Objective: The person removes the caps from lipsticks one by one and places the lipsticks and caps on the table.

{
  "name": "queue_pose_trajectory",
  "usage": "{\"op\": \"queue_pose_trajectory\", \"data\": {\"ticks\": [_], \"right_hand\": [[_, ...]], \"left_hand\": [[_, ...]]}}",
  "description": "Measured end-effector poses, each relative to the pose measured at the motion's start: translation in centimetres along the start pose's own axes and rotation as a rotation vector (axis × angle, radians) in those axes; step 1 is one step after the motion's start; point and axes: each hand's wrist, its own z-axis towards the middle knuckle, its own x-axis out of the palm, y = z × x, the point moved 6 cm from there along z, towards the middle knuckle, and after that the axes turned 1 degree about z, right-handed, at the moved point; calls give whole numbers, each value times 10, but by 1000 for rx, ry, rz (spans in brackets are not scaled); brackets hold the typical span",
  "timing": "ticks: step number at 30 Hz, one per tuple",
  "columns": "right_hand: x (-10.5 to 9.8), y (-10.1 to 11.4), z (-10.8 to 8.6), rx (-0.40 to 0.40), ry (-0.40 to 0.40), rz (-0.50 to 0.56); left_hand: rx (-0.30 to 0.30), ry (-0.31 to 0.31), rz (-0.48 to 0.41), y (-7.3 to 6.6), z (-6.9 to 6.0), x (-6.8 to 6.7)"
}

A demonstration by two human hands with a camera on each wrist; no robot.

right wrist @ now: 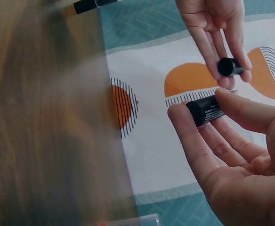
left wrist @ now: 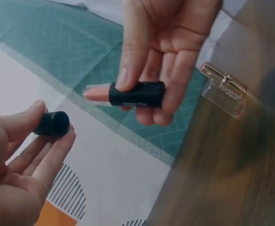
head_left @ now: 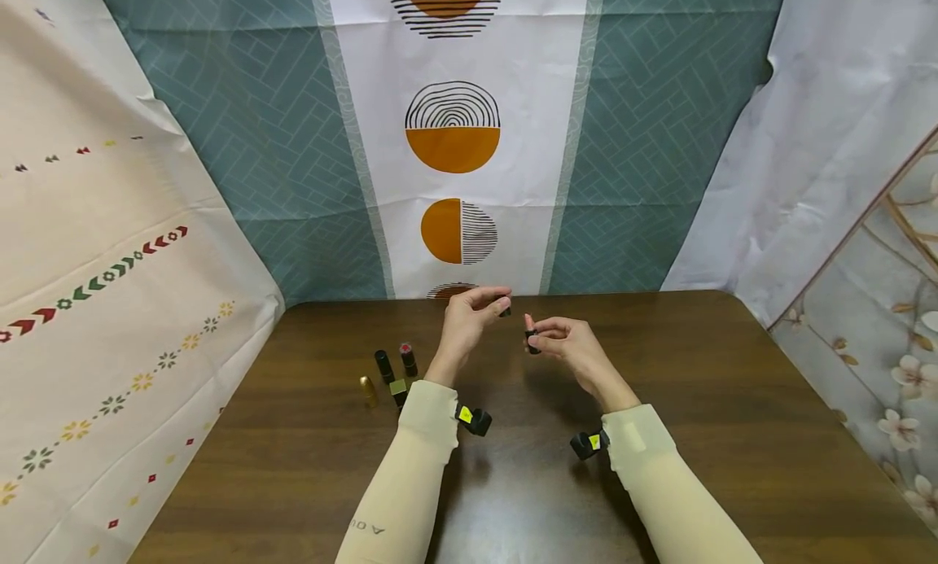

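My left hand (head_left: 465, 324) pinches a black lipstick cap (left wrist: 52, 124) between thumb and fingers, its open end turned toward the other hand. To its right, my right hand (head_left: 575, 351) grips a black lipstick tube (left wrist: 138, 94) with thumb and fingertips. A peach lipstick bullet (left wrist: 98, 93) shows at the tube's end, with what looks like a clear sleeve around it. Cap and tube are apart, both held above the far part of the table. In the right wrist view the cap (right wrist: 228, 67) is just beyond the tube (right wrist: 206, 110).
Left of my left forearm stand a black tube (head_left: 384, 366), a tube with a pink-red patterned top (head_left: 407, 359), a gold bullet-shaped tube (head_left: 368, 391) and a gold-topped black one (head_left: 398, 391). A gold lipstick (left wrist: 224, 80) with clear casing shows behind my right hand. Patterned cloth (head_left: 454, 247) hangs behind the table (head_left: 278, 466).
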Motion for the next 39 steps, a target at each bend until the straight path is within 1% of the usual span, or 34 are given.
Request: {"op": "queue_pose_trajectory", "data": {"ticks": [3,7,15,19,22,25,28,35,39], "right_hand": [[-5,2,0,-5,7,-7],[-11,6,-1,-14,4,5],[-24,11,-1,-21,18,9],[-31,16,-3,-33,9,-11],[-33,20,-5,-41,9,-34],[-36,22,-7,-43,6,-51],[-39,23,-10,-32,-7,-89],[-51,31,-19,-25,-59,-273],[-55,34,-19,-8,-48,-293]], "left_hand": [[-6,-7,6,4,0,2],[-9,5,2,7,-3,7],[-33,24,-70,11,-7,21],[-24,43,-81,12,-9,29],[-4,59,-77,11,-10,35],[2,76,-85,10,-12,42],[4,84,-65,12,-14,48],[27,70,30,14,-16,55],[36,79,68,12,-15,61]]}}
